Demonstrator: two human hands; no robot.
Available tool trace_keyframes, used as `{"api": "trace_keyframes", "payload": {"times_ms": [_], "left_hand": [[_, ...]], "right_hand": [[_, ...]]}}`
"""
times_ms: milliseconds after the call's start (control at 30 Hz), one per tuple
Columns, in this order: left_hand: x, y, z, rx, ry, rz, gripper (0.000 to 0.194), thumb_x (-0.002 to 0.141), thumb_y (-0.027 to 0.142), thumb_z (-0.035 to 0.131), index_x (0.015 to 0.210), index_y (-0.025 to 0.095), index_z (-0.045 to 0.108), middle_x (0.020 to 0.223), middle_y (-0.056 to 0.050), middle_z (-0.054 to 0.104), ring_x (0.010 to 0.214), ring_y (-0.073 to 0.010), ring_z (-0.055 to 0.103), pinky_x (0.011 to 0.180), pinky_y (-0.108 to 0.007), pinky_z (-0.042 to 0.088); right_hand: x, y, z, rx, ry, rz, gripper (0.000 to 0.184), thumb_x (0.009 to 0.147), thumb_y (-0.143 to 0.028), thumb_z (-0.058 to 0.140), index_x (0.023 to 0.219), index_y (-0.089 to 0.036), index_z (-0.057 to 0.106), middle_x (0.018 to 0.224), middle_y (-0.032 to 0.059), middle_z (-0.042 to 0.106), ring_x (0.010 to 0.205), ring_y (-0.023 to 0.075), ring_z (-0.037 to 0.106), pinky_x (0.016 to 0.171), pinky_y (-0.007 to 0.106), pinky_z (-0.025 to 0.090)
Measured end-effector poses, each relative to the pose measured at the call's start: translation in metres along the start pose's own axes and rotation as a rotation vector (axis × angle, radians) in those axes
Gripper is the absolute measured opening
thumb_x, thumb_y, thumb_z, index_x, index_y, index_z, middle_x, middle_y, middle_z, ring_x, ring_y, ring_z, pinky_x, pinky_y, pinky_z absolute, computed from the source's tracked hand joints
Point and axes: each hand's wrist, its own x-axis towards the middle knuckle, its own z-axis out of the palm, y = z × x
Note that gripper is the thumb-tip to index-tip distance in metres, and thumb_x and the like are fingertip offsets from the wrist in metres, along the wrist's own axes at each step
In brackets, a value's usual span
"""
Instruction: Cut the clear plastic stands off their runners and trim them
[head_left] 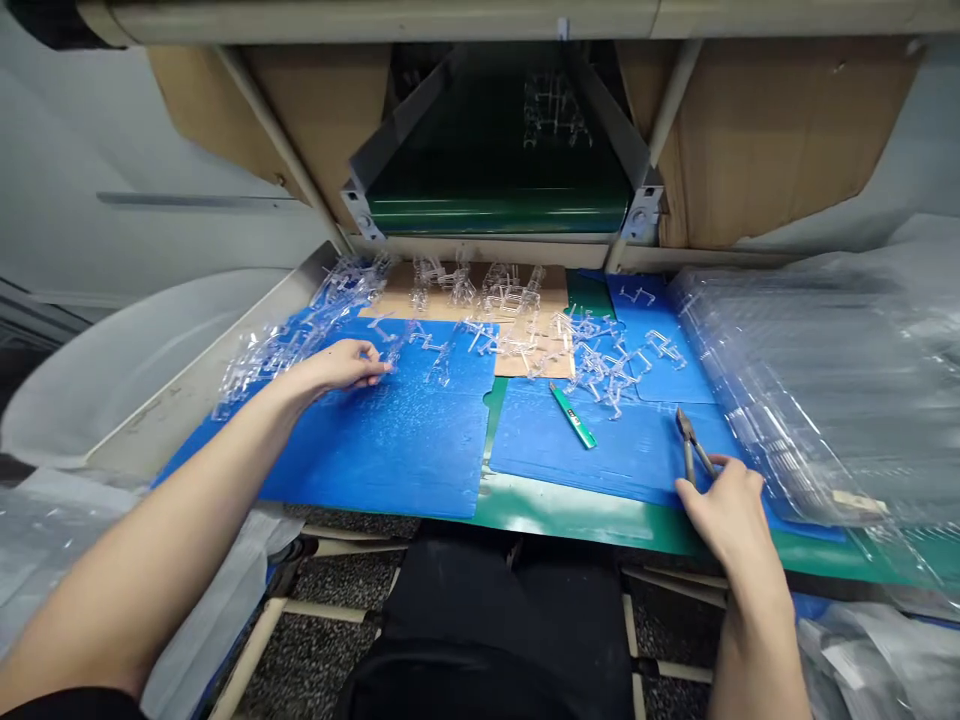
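Observation:
My left hand [349, 365] is over the left blue sheet, thumb and fingertips pinched on a small clear plastic piece [394, 352]. Other clear plastic parts [439, 350] lie just beyond it. At the right, my right hand [726, 505] has its thumb and fingers around the handles of a pair of side cutters [688, 435]. Their jaws are closed and point away from me. A green utility knife [573, 416] lies on the blue sheet between my hands, nearer the right one. Tangled clear plastic sprues [604, 360] spread behind the knife.
A green conveyor belt [495, 212] ends above the table's back, carrying a clear sprue [555, 105]. Stacked clear trays [802, 380] stand at the right. Clear parts [277, 350] heap along the left metal side wall [202, 370]. Brown cardboard [394, 298] lies at the back.

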Motion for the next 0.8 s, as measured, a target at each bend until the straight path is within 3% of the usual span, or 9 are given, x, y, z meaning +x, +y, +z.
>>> {"api": "trace_keyframes", "payload": {"times_ms": [67, 133, 233, 367, 467, 533, 667, 800], "left_hand": [[-0.011, 0.001, 0.001, -0.061, 0.088, 0.029, 0.05, 0.076, 0.064, 0.08, 0.079, 0.022, 0.052, 0.062, 0.001, 0.06, 0.052, -0.0149, 0.05, 0.051, -0.026, 0.036], [-0.029, 0.002, 0.003, -0.093, 0.183, 0.065, 0.045, 0.082, 0.062, 0.074, 0.081, 0.022, 0.053, 0.062, 0.0, 0.06, 0.053, -0.0163, 0.051, 0.053, -0.027, 0.036], [-0.071, 0.014, 0.026, -0.141, 0.291, 0.151, 0.04, 0.097, 0.061, 0.061, 0.087, 0.023, 0.053, 0.069, -0.001, 0.064, 0.059, -0.0176, 0.055, 0.058, -0.027, 0.04], [-0.138, 0.047, 0.108, -0.406, 0.267, 0.351, 0.037, 0.111, 0.054, 0.045, 0.091, 0.024, 0.05, 0.075, 0.0, 0.064, 0.065, -0.0177, 0.057, 0.065, -0.029, 0.043], [-0.164, 0.064, 0.171, -0.346, 0.202, 0.431, 0.034, 0.115, 0.045, 0.04, 0.089, 0.024, 0.047, 0.075, 0.002, 0.058, 0.068, -0.0177, 0.056, 0.071, -0.031, 0.04], [-0.166, 0.066, 0.193, -0.337, 0.204, 0.449, 0.031, 0.116, 0.042, 0.041, 0.091, 0.024, 0.046, 0.076, 0.002, 0.055, 0.07, -0.0176, 0.054, 0.072, -0.031, 0.039], [-0.157, 0.058, 0.191, -0.3, 0.219, 0.521, 0.021, 0.115, 0.036, 0.049, 0.098, 0.024, 0.05, 0.083, 0.002, 0.056, 0.072, -0.0167, 0.055, 0.073, -0.03, 0.041], [-0.162, 0.037, 0.176, -0.124, 0.285, 0.711, 0.019, 0.115, 0.029, 0.05, 0.098, 0.022, 0.055, 0.089, -0.001, 0.061, 0.08, -0.0179, 0.059, 0.077, -0.031, 0.045]], "right_hand": [[-0.006, 0.001, -0.006, 0.213, -0.019, 0.025, 0.061, 0.067, -0.045, 0.07, 0.121, -0.018, 0.058, 0.115, 0.0176, 0.06, 0.123, 0.0459, 0.059, 0.102, 0.06, 0.051], [-0.016, -0.006, -0.011, 0.466, -0.075, 0.041, 0.059, 0.064, -0.045, 0.07, 0.116, -0.024, 0.057, 0.107, 0.0101, 0.06, 0.103, 0.0357, 0.063, 0.085, 0.05, 0.055], [-0.041, -0.034, -0.011, 0.859, -0.194, -0.004, 0.051, 0.066, -0.051, 0.066, 0.11, -0.028, 0.053, 0.098, 0.0027, 0.055, 0.073, 0.02, 0.053, 0.06, 0.034, 0.043], [-0.09, -0.097, 0.018, 1.16, -0.327, -0.081, 0.042, 0.082, -0.053, 0.073, 0.107, -0.03, 0.049, 0.087, -0.0033, 0.048, 0.06, 0.0124, 0.037, 0.055, 0.028, 0.034], [-0.124, -0.138, 0.057, 1.184, -0.441, -0.12, 0.041, 0.091, -0.053, 0.081, 0.11, -0.028, 0.053, 0.091, -0.0024, 0.056, 0.061, 0.0118, 0.045, 0.057, 0.029, 0.04], [-0.139, -0.151, 0.081, 1.15, -0.491, -0.142, 0.04, 0.093, -0.052, 0.082, 0.111, -0.027, 0.055, 0.092, -0.002, 0.06, 0.063, 0.0133, 0.052, 0.06, 0.03, 0.045], [-0.15, -0.153, 0.107, 1.036, -0.514, -0.156, 0.037, 0.094, -0.049, 0.081, 0.113, -0.026, 0.059, 0.092, -0.0024, 0.062, 0.071, 0.0165, 0.058, 0.068, 0.032, 0.05], [-0.149, -0.148, 0.107, 0.934, -0.471, -0.163, 0.04, 0.093, -0.048, 0.083, 0.117, -0.025, 0.06, 0.089, -0.0038, 0.061, 0.073, 0.0176, 0.057, 0.072, 0.032, 0.047]]}}
